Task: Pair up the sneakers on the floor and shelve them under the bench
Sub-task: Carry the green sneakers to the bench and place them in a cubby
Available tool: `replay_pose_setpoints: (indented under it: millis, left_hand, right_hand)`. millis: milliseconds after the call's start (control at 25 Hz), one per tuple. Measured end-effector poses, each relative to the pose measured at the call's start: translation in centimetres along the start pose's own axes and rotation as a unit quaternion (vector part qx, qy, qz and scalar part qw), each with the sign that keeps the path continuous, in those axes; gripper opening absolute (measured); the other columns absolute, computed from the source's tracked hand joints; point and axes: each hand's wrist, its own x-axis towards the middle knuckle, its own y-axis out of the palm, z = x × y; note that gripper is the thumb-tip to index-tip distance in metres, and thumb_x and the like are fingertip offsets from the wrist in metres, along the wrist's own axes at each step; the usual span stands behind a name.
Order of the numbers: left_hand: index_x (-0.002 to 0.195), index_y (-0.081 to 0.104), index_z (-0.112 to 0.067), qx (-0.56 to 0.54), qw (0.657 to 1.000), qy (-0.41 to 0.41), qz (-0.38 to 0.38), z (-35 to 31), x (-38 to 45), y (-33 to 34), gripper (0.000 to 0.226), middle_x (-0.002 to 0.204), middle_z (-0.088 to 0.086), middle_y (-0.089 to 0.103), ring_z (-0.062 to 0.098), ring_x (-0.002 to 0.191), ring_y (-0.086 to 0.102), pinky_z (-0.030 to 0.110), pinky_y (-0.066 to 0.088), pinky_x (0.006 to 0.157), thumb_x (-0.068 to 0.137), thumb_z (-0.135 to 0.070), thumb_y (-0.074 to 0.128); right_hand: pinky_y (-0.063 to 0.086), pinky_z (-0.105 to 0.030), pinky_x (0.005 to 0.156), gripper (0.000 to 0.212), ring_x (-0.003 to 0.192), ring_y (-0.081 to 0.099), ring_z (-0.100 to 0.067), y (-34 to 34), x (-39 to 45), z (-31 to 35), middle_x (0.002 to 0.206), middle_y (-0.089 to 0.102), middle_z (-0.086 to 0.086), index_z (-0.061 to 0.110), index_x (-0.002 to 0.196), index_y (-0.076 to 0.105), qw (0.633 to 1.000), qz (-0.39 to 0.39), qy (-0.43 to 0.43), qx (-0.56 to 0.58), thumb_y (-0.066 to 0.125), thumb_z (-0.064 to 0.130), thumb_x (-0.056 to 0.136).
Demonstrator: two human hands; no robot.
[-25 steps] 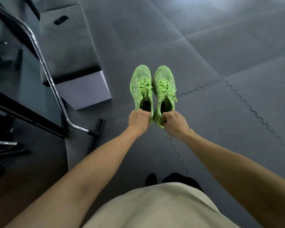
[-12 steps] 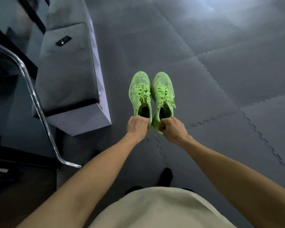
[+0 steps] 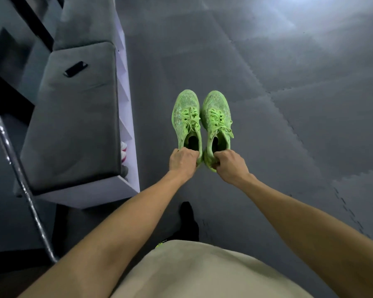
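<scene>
1. Sneakers, lime green, one pair: left sneaker (image 3: pixel 186 123) and right sneaker (image 3: pixel 216 123) are hanging side by side over the foam floor (image 3: pixel 289 147), inner edges touching or nearly so, off the bench's open front edge and not yet under it.

2. Grip: the left hand (image 3: pixel 182 161) is closing its fingers around the heel collar of the left sneaker; the right hand (image 3: pixel 229 165) is pinching the heel of the right sneaker. Both hands are clamped, one shoe each.

3. Orientation: both toes are pointing away from the person, heels toward the body. Long axes are running parallel, heel to toe, roughly along the bench's front edge rather than into it.

4. Destination: the bench (image 3: pixel 73 117), grey-cushioned, is standing to the person's left; white shelf dividers (image 3: pixel 125 117) are showing along its front edge, and another shoe (image 3: pixel 123 152), pale with pink, is already sitting in a bay near the bench's near corner.

5. Risks, as judged:
   - heel-only pinches are leaving the toes free to swing, so a toe is likely to catch a divider on entry;
   - the pair is needing a turn toward the bench first; without it the shoes are going in sideways;
   - loose laces (image 3: pixel 224 129) are liable to snag;
   - an occupied bay is liable to be chosen, since the bays are mostly hidden from above.
</scene>
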Motion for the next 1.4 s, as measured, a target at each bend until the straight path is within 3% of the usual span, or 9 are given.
replay_pose_setpoints:
  millis: [360, 600, 880, 1080, 1400]
  left_hand:
    - [0.088, 0.063, -0.022, 0.004, 0.999, 0.046, -0.015, 5.6, 22.7, -4.1, 0.015, 0.089, 0.003, 0.066, 0.023, 0.091, 0.059, 0.031, 0.037, 0.080, 0.089, -0.007, 0.057]
    - [0.079, 0.057, -0.022, 0.006, 0.999, 0.033, -0.002, 6.8, 38.0, -5.5, 0.018, 0.084, 0.004, 0.064, 0.024, 0.088, 0.059, 0.032, 0.037, 0.081, 0.086, -0.005, 0.058]
    - [0.087, 0.062, -0.019, 0.013, 1.000, 0.009, -0.006, 5.5, 56.1, -9.1, 0.011, 0.087, 0.004, 0.064, 0.024, 0.090, 0.060, 0.032, 0.039, 0.083, 0.087, -0.007, 0.059]
    - [0.090, 0.064, -0.014, -0.004, 1.000, -0.018, 0.001, 5.9, 67.9, -11.2, 0.011, 0.091, 0.009, 0.063, 0.028, 0.087, 0.061, 0.032, 0.037, 0.066, 0.088, -0.006, 0.057]
    - [0.088, 0.064, -0.016, -0.015, 1.000, -0.003, 0.006, 9.1, 89.8, -12.8, 0.008, 0.089, 0.008, 0.063, 0.026, 0.083, 0.062, 0.033, 0.041, 0.063, 0.089, -0.009, 0.060]
  right_hand:
    - [0.037, -0.034, 0.060, 0.036, 0.069, 0.047, -0.030, -5.8, 22.0, -1.1, 0.077, 0.048, -0.009, 0.021, 0.055, 0.031, 0.999, -0.011, 0.028, 0.015, 0.050, 0.002, 0.078]
    - [0.037, -0.034, 0.059, 0.021, 0.071, 0.049, -0.032, -8.6, 36.6, -5.2, 0.078, 0.048, -0.010, 0.014, 0.064, 0.040, 1.000, -0.006, 0.029, 0.010, 0.050, 0.001, 0.077]
    - [0.038, -0.033, 0.062, 0.012, 0.084, 0.059, -0.037, -15.5, 54.2, -11.4, 0.089, 0.057, -0.015, 0.016, 0.073, 0.049, 1.000, 0.022, 0.001, -0.019, 0.052, 0.008, 0.082]
    - [0.039, -0.034, 0.061, 0.007, 0.082, 0.059, -0.038, -18.8, 65.8, -14.5, 0.088, 0.058, -0.014, 0.011, 0.075, 0.055, 1.000, 0.025, -0.005, -0.004, 0.055, 0.009, 0.081]
    - [0.036, -0.033, 0.061, 0.014, 0.072, 0.050, -0.034, -23.8, 85.7, -18.7, 0.079, 0.053, -0.012, 0.014, 0.069, 0.049, 0.999, 0.018, 0.028, 0.010, 0.055, 0.006, 0.078]
